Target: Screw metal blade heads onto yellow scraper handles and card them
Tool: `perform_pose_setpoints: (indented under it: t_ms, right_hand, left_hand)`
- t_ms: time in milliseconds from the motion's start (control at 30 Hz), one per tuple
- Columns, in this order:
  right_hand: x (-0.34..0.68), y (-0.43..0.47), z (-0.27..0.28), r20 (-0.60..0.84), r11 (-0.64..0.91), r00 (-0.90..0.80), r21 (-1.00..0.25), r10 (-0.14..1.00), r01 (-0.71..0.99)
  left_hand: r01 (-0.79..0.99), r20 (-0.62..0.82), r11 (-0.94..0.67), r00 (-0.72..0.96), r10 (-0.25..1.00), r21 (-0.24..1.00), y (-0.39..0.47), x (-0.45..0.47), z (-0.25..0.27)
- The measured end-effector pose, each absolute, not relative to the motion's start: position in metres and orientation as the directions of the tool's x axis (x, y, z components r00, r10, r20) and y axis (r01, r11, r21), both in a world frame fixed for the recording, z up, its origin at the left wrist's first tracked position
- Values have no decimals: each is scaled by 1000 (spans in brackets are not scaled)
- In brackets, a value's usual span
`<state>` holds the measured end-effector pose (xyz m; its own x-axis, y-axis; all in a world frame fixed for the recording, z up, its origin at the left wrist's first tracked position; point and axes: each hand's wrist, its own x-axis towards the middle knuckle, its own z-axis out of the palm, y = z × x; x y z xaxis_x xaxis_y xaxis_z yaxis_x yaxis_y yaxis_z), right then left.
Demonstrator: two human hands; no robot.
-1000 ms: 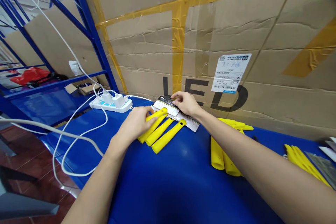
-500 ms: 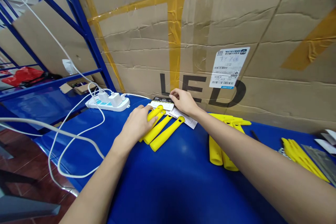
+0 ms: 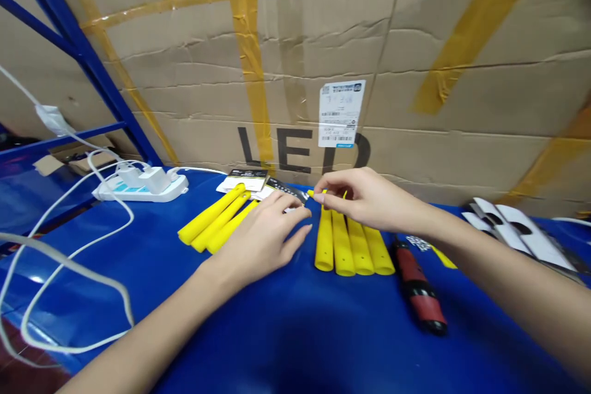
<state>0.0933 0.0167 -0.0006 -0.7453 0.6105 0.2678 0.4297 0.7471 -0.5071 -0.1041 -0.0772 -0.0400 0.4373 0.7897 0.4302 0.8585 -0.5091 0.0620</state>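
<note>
My left hand [image 3: 265, 237] is open, its fingers spread low over the blue table beside the left group of yellow tubular handles [image 3: 210, 217]; it partly covers the rightmost of them. My right hand [image 3: 369, 200] is closed, thumb and forefinger pinching a slim yellow piece [image 3: 311, 194], of which only the tip shows. It hovers at the far ends of the right row of yellow handles [image 3: 342, 249], which lie side by side with their round ends towards me. Black-and-white printed cards [image 3: 247, 180] lie behind the left handles.
A red and black screwdriver [image 3: 415, 289] lies right of the handles, near small metal parts [image 3: 418, 243]. White-and-black cards [image 3: 521, 228] are at the far right. A white power strip [image 3: 161, 191] with loose cables stands at left. A large cardboard box [image 3: 198, 74] walls the back.
The view has turned to the right. My right hand has left the cards and now pinches a yellow piece over the right handles. My left hand has moved right, its fingers off the left handles' ends.
</note>
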Motion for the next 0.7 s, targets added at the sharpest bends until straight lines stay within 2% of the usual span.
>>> perform_pose_setpoints:
  t_ms: [100, 167, 300, 467, 700]
  right_hand:
    - [134, 8, 9, 209, 708, -733, -521, 647, 476]
    - [159, 6, 13, 186, 687, -719, -522, 670, 505]
    - [193, 5, 19, 157, 635, -659, -498, 736, 590]
    - [209, 8, 20, 112, 586, -606, -440, 788, 681]
    - [210, 13, 12, 59, 547, -583, -434, 810, 716]
  left_hand:
    - [838, 287, -541, 503, 815, 68, -71, -76, -24]
    - [853, 182, -521, 509, 841, 26, -63, -59, -8]
    - [915, -56, -393, 390, 919, -87, -39, -32, 20]
    - [961, -44, -250, 246, 968, -115, -15, -9, 17]
    - [974, -189, -203, 181, 965, -104, 5, -16, -5]
